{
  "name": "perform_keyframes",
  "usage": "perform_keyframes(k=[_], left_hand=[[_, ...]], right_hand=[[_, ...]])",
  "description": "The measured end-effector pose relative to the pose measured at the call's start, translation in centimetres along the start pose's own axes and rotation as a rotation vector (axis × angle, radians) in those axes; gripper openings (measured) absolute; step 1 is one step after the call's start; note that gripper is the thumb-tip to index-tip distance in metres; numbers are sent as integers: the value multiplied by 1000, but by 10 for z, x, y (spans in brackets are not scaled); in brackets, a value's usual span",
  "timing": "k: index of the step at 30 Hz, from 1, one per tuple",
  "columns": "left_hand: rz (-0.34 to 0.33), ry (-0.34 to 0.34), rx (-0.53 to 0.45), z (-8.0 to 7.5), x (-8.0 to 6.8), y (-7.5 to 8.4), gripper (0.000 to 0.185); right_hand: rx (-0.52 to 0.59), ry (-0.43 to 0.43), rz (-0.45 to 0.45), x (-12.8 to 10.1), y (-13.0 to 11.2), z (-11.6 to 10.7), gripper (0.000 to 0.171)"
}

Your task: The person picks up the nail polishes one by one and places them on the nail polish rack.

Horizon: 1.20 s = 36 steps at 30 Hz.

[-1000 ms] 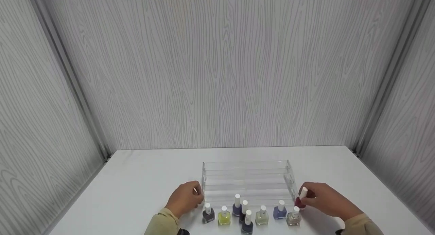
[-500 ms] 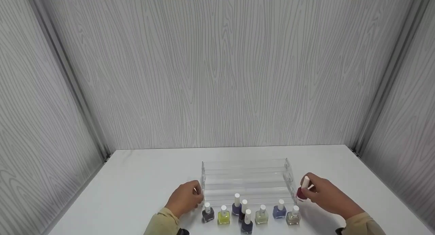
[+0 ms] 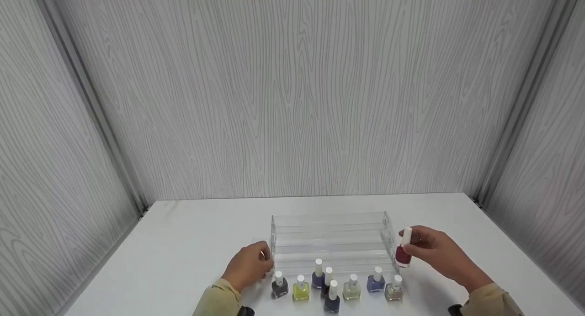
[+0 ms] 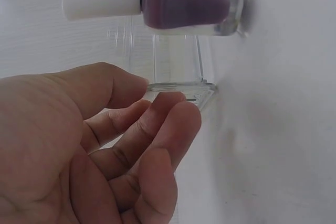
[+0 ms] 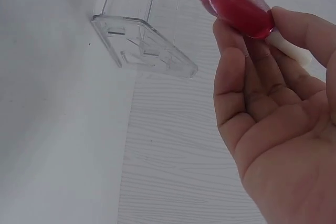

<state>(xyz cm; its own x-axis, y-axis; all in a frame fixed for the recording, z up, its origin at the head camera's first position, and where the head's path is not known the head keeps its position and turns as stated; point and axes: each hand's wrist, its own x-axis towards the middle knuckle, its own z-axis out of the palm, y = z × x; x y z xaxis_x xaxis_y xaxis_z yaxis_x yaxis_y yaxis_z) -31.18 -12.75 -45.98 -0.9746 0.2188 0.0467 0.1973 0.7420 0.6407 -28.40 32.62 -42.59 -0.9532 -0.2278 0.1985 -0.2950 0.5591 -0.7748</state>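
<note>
White table (image 3: 192,243), grey panels behind. My left hand (image 3: 249,265), fingers loosely curled, held nothing beside the clear rack (image 3: 331,238); my right hand (image 3: 432,252) pinched the red bottle (image 3: 403,254), lifted off the rack's right end, cap half hidden.

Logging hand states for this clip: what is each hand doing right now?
Left hand: loosely curled, holding nothing, beside the clear rack.
Right hand: pinching the red polish bottle by its white cap.

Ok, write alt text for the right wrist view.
A right hand pinches a red nail polish bottle by its white cap, lifted clear of the white table. To its left sits the end of a clear acrylic rack.
</note>
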Motion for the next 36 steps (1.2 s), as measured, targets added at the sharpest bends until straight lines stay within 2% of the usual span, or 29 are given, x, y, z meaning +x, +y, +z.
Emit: perform_keyframes(k=[5, 12, 16, 25, 36], left_hand=[[3, -2, -1, 0, 0, 0, 13], [16, -3, 7, -1, 0, -1, 12], [12, -14, 1, -2, -1, 0, 11], [-6, -10, 13, -1, 0, 0, 12], [-3, -12, 19, -1, 1, 0, 13]], right_hand=[[15, 54, 5, 0, 0, 0, 31], [60, -36, 9, 1, -1, -4, 37], [89, -49, 10, -1, -1, -5, 37], [44, 13, 18, 1, -2, -1, 37], [5, 24, 19, 1, -1, 1, 38]])
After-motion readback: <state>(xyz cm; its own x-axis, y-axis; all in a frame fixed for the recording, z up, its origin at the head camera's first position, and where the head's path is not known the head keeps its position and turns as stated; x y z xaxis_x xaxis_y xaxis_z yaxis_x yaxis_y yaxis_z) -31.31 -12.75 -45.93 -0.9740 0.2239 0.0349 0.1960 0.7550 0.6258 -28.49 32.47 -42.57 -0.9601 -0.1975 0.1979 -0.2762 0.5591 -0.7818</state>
